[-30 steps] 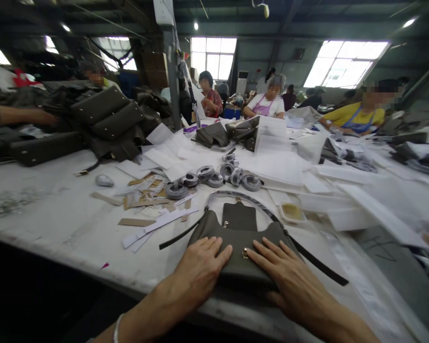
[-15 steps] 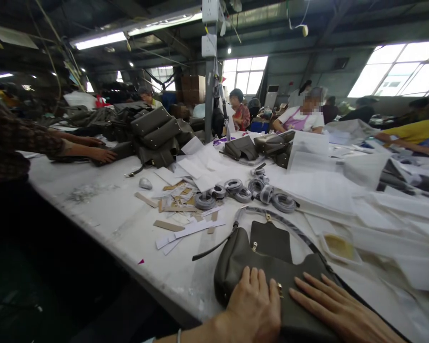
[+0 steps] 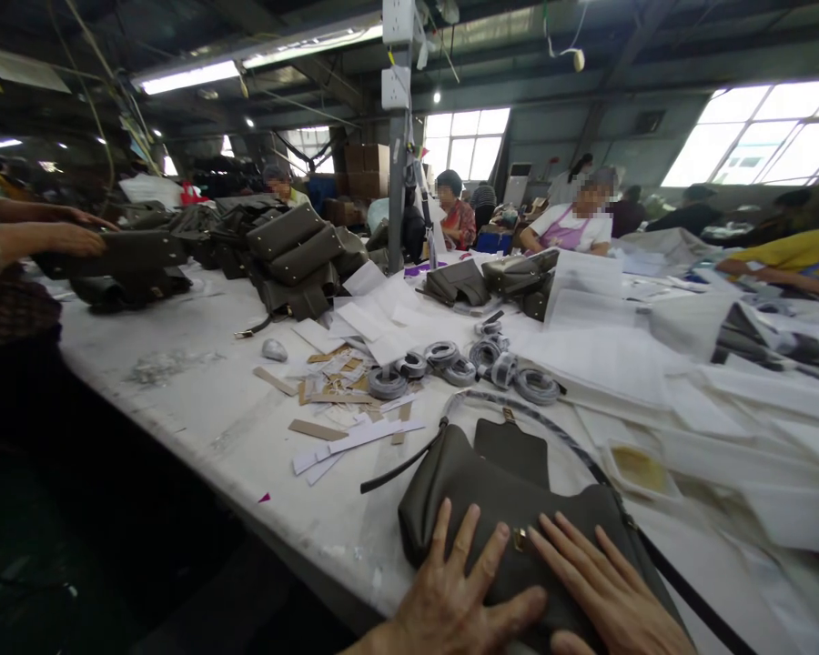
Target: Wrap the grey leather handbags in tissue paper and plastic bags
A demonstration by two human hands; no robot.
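A dark olive leather handbag [image 3: 491, 491] lies flat on the white table [image 3: 197, 400] right in front of me, its flap folded up and a wrapped strap [image 3: 546, 428] arching behind it. My left hand [image 3: 457, 596] rests flat on the bag's near left part with fingers spread. Beside it, my right hand [image 3: 607, 591] presses flat on the bag's right part, fingers stretched out. A small gold clasp [image 3: 520, 539] shows between the two hands. Neither hand holds anything.
Several grey tape rolls [image 3: 464, 364] and paper and card strips [image 3: 341, 409] lie beyond the bag. A stack of olive bags [image 3: 293, 250] sits at the back left, where another person's hand [image 3: 68, 238] holds one. White sheets [image 3: 621, 355] cover the right side. Other workers sit far behind.
My view swung left and lower. My left hand's fingers spread wider on the bag. The person at the left lifted a bag off the table.
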